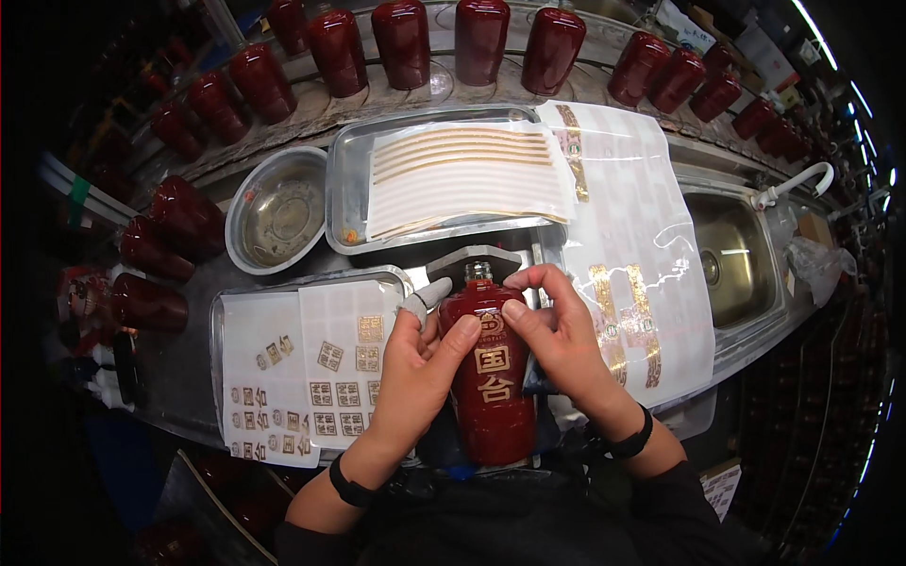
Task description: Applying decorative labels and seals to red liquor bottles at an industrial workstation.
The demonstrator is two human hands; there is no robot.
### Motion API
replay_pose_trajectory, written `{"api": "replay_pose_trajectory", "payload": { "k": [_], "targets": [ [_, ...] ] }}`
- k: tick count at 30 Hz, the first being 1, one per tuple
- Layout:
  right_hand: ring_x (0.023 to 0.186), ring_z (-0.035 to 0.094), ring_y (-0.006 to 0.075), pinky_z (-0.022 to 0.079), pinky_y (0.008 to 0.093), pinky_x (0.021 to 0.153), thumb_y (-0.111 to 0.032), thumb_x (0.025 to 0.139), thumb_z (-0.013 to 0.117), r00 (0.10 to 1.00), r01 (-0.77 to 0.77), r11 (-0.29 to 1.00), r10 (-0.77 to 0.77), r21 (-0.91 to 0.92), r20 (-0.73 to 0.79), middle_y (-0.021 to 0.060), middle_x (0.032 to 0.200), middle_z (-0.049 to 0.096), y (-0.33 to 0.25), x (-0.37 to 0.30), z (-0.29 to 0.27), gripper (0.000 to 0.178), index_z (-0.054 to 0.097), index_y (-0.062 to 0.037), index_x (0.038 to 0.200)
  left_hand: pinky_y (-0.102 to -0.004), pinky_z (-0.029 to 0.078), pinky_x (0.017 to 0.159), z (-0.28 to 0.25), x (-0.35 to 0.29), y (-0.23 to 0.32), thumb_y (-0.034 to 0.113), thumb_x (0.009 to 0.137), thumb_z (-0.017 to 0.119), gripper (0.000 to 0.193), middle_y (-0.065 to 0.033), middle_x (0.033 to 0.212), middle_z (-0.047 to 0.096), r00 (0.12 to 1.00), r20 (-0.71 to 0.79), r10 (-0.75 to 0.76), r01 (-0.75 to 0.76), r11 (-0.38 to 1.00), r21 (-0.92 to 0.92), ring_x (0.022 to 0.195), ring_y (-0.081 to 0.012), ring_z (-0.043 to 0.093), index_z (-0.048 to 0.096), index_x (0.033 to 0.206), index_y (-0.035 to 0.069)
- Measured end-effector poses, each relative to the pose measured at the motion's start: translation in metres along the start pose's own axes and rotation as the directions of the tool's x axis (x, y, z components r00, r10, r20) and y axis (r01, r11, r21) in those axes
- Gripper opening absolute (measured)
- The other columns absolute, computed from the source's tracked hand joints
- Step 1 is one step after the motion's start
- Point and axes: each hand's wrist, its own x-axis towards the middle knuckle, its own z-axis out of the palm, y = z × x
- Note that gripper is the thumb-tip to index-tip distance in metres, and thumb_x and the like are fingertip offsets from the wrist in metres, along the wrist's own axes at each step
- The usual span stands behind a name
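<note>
The metal table carries a long sheet of gold transfers at the right, probably for quick reach. A tray and a round bowl stand at the far side, seemingly to leave the near middle free. There the red bottle leans or lies, neck away, likely so its front faces up. The left hand and right hand both grip its shoulders, thumbs beside the gold emblem, perhaps steadying it.
</note>
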Motion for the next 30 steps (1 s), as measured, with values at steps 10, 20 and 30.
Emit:
{"api": "replay_pose_trajectory", "payload": {
  "k": [10, 20, 30],
  "targets": [
    [0.080, 0.061, 0.0085, 0.051, 0.0203, 0.065, -0.019, 0.087, 0.074, 0.998, 0.016, 0.998, -0.012, -0.066, 0.066, 0.0097, 0.113, 0.053, -0.011, -0.008, -0.001, 0.043, 0.050, 0.0001, 0.118, -0.0298, 0.048, 0.099, 0.001, 0.000, 0.000, 0.014, 0.095, 0.065, 0.055, -0.0179, 0.128, 0.056, 1.000, 0.004, -0.002, 0.002, 1.000, -0.007, 0.117, -0.0182, 0.057, 0.035, 0.138, -0.004],
    [0.081, 0.062, 0.0097, 0.051, 0.0205, 0.063, -0.020, 0.086, 0.075, 0.998, 0.007, 1.000, -0.007, 0.007, 0.064, 0.0104, 0.114, 0.053, -0.003, -0.007, 0.000, 0.045, 0.050, -0.0002, 0.118, -0.0291, 0.048, 0.099, 0.000, -0.002, 0.001, 0.013, 0.096, 0.063, 0.053, -0.0173, 0.129, 0.056, 1.000, 0.015, 0.003, -0.003, 1.000, -0.022, 0.116, -0.0177, 0.058, 0.035, 0.138, -0.004],
    [0.072, 0.054, 0.0040, 0.045, 0.0178, 0.058, -0.020, 0.086, 0.075, 0.999, 0.031, 0.999, -0.029, -0.029, 0.039, 0.0083, 0.110, 0.053, 0.001, -0.007, 0.000, 0.043, 0.052, -0.0016, 0.117, -0.0294, 0.047, 0.099, -0.001, -0.001, -0.002, 0.015, 0.097, 0.062, 0.051, -0.0165, 0.129, 0.056, 1.000, 0.019, 0.023, -0.023, 1.000, 0.001, 0.117, -0.0174, 0.056, 0.037, 0.137, -0.003]
  ]
}}
